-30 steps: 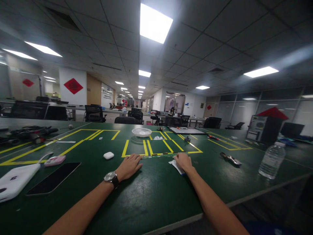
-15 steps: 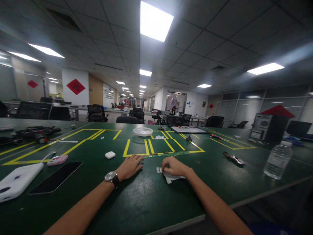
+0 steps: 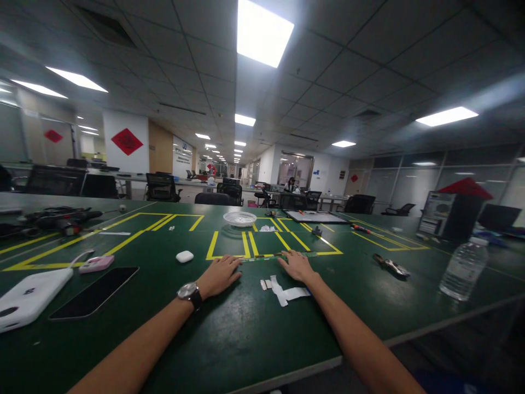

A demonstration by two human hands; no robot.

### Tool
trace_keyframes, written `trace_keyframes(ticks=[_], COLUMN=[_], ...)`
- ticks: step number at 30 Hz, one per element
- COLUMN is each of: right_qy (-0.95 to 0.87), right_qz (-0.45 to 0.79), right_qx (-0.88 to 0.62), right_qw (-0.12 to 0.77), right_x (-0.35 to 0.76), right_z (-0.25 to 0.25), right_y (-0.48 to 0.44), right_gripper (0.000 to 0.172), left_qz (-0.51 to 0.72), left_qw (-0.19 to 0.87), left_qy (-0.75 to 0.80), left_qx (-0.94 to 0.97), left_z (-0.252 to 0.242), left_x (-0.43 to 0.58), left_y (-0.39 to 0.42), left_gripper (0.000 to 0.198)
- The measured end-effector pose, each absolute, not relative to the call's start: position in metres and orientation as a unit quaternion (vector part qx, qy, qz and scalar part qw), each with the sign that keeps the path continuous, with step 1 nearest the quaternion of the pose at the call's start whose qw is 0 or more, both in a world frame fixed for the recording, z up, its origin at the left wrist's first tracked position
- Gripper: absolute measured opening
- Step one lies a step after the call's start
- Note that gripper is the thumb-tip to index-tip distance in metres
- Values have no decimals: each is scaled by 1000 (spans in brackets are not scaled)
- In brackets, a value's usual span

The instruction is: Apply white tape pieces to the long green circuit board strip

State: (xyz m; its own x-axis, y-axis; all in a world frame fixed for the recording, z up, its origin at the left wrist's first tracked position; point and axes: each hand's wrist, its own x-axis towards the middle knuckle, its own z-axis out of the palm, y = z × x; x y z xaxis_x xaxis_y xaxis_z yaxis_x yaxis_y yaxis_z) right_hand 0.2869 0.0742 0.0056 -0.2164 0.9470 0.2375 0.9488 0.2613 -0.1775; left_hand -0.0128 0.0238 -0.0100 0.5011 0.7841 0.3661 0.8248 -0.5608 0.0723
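A long, thin green circuit-board strip lies across the table, along the near line of yellow tape. My left hand, with a watch on its wrist, rests palm down at the strip's left end, fingers stretched out. Toward the other end, my right hand lies flat with its fingertips on or close to the strip; exact contact is hard to make out. Just in front of my right hand are white flat ribbon-like pieces, one crossing toward my wrist, with a small pale piece beside them.
Left of my hands lie a white earbud case, a black phone and a white power bank. A white basket stands beyond the strip. To the right are a folded metal tool and a water bottle.
My right hand has moved forward off the white ribbon-like pieces to the green strip, its bent fingers now stretched out. My left hand stays nearly in place.
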Motion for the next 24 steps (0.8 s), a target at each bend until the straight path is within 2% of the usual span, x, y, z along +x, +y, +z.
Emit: trace_keyframes(ticks=[2, 4, 10, 14, 19, 22, 24], right_qy=[-786, -817, -930, -955, -939, -939, -942], right_qz=[23, 47, 130, 182, 174, 147, 126], right_qx=[-610, -566, -319, -193, -210, -247, -264], right_qw=[103, 99, 129, 131, 208, 186, 166], right_x=[288, 283, 243, 227, 246, 258, 260], right_z=[0, -2, 10, 24, 31, 28, 24], right_y=[82, 85, 55, 23, 15, 22, 25], right_gripper=[64, 64, 50, 36, 37, 39, 34], left_qz=[-187, -191, -198, -167, -145, -156, -153], left_qw=[67, 76, 80, 38, -7, -20, -29], left_qy=[-459, -457, -467, -444, -432, -443, -445], left_qx=[-866, -865, -858, -879, -890, -883, -882], left_z=[-8, -5, 2, -1, -7, -9, -10], left_x=[-12, -12, -9, -6, -6, -5, -4], left_y=[24, 23, 21, 19, 16, 15, 15], left_gripper=[31, 30, 31, 32, 40, 46, 48])
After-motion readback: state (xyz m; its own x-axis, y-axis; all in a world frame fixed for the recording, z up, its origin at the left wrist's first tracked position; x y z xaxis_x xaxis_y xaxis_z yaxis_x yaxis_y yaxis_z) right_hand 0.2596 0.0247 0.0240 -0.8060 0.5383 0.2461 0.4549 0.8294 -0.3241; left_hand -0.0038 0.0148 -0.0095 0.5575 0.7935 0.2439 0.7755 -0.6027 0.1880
